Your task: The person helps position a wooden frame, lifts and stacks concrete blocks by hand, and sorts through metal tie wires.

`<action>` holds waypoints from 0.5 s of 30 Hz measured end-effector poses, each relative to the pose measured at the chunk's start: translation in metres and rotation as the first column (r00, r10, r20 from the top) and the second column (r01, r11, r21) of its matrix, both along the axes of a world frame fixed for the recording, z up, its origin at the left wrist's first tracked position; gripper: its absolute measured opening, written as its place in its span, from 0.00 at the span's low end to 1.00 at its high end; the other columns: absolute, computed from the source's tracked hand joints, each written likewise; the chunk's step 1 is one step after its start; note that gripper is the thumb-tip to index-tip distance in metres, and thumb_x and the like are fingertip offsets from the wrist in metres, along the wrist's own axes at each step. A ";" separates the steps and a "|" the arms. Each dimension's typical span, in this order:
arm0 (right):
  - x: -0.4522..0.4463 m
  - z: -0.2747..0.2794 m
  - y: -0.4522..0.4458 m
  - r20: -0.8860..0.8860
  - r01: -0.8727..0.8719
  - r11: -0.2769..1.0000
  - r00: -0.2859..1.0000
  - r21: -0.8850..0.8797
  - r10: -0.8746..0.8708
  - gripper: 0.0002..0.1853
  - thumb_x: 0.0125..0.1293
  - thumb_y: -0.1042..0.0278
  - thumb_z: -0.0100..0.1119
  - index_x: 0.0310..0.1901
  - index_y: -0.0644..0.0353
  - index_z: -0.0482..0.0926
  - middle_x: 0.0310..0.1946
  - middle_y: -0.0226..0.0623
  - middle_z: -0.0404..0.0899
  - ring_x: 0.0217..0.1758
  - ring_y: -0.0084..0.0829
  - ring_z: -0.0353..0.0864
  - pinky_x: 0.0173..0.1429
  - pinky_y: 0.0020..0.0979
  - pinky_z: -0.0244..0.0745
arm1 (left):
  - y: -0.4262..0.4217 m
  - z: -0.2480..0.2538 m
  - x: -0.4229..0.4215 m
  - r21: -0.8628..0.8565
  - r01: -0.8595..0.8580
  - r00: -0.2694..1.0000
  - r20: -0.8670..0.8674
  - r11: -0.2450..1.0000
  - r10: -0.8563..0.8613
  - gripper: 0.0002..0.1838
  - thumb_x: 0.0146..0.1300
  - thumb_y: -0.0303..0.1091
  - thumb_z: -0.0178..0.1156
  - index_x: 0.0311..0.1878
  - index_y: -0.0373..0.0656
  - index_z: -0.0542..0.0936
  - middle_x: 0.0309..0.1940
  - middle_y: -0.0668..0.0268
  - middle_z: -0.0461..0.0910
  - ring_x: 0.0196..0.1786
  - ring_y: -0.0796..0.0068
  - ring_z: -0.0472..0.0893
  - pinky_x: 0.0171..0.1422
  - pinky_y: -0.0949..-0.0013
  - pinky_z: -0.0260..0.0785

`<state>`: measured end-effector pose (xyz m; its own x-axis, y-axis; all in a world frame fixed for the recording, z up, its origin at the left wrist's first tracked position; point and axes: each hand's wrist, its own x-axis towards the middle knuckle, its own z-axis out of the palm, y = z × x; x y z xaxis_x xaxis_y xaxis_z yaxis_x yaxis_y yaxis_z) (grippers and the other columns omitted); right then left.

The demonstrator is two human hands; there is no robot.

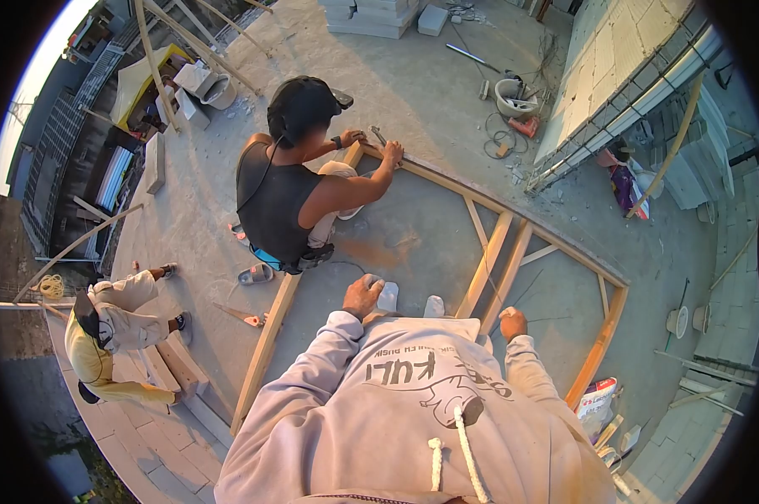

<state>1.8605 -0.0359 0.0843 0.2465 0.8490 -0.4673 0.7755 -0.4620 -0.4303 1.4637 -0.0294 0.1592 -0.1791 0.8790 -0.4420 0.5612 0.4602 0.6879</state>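
My left hand point(363, 296) is closed in front of my hoodie, near my left knee; what it holds, if anything, is hidden. On the other side, my right hand point(512, 323) is curled beside a wooden brace, and a thin dark rod or wire passes close to it. A large wooden frame point(564, 245) lies on the concrete floor around my feet, with two parallel beams point(484, 265) in its middle. At the frame's far left corner a co-worker point(291, 193) in a dark sleeveless top crouches, both hands on the frame with a hammer-like tool point(378, 134).
Another person point(115, 336) bends over at the left, beside planks. A handsaw point(238, 314) and sandals point(256, 274) lie on the floor. Farther off are a white bucket point(516, 97), cables and a block wall point(619, 71). A white bag point(598, 403) stands at the lower right.
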 end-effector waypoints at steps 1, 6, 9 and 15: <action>-0.001 0.002 0.002 -0.005 -0.005 1.000 1.000 -0.004 0.005 0.11 0.51 0.64 0.46 0.28 0.58 0.78 0.30 0.47 0.77 0.38 0.46 0.76 0.43 0.36 0.69 | 0.001 0.001 0.000 -0.004 -0.003 1.000 0.000 1.000 0.003 0.16 0.56 0.43 0.51 0.39 0.40 0.77 0.34 0.54 0.77 0.41 0.57 0.76 0.45 0.64 0.66; -0.002 -0.002 0.005 0.019 -0.016 1.000 1.000 0.004 0.016 0.11 0.52 0.63 0.46 0.28 0.58 0.78 0.31 0.48 0.77 0.38 0.46 0.75 0.43 0.37 0.69 | 0.001 0.004 0.000 -0.023 -0.024 1.000 0.011 0.999 0.024 0.17 0.56 0.44 0.51 0.39 0.41 0.77 0.35 0.53 0.77 0.42 0.57 0.76 0.46 0.64 0.66; -0.004 0.003 0.005 0.008 -0.011 1.000 1.000 -0.005 0.011 0.11 0.52 0.64 0.46 0.28 0.58 0.78 0.30 0.49 0.77 0.38 0.46 0.75 0.43 0.37 0.69 | 0.000 0.002 0.000 -0.014 -0.021 1.000 0.005 1.000 0.021 0.17 0.56 0.45 0.51 0.39 0.41 0.77 0.35 0.53 0.77 0.42 0.56 0.76 0.46 0.63 0.65; -0.003 0.007 0.006 -0.006 -0.049 0.998 0.999 -0.033 0.049 0.12 0.55 0.63 0.44 0.31 0.60 0.77 0.33 0.51 0.76 0.41 0.50 0.74 0.45 0.39 0.69 | 0.000 0.004 0.000 -0.007 -0.011 1.000 0.002 1.000 0.011 0.18 0.56 0.45 0.50 0.39 0.41 0.77 0.35 0.52 0.77 0.42 0.55 0.75 0.47 0.63 0.65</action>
